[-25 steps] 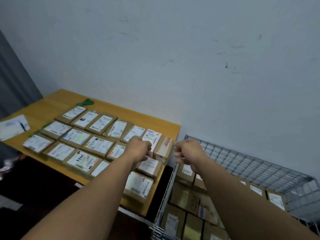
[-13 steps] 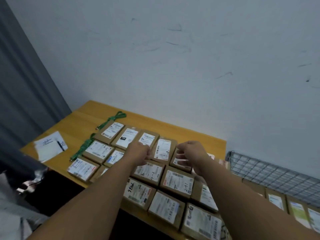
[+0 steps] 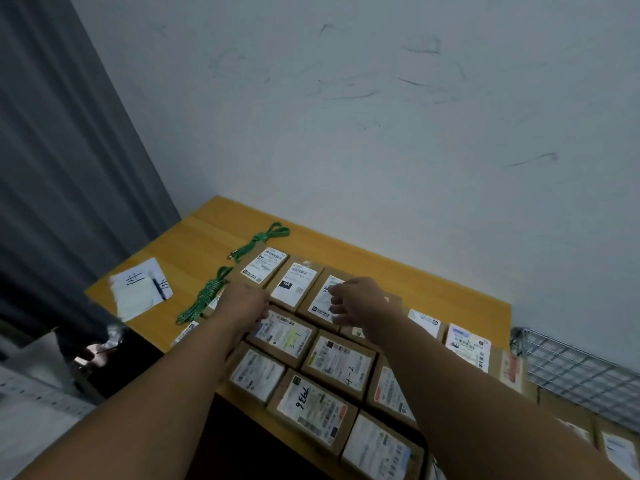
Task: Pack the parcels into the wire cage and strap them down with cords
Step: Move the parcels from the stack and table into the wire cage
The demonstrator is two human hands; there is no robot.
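Several brown cardboard parcels with white labels lie in rows on the yellow table, among them one marked 7936 and one marked 4-2. My left hand hovers with curled fingers over the left end of the rows and holds nothing I can see. Over a back-row parcel, my right hand has its fingers spread and loosely bent, empty. Two green cords lie left of the parcels. The wire cage stands at the right, with parcels inside.
A sheet of paper with a pen lies at the table's left end. A grey curtain hangs on the left, and a white wall stands behind the table. The table's front edge drops to a dark floor.
My view has swung left from the cage to the table. Both hands have moved left along the parcel rows, and my right hand has gone from a fist to spread fingers.
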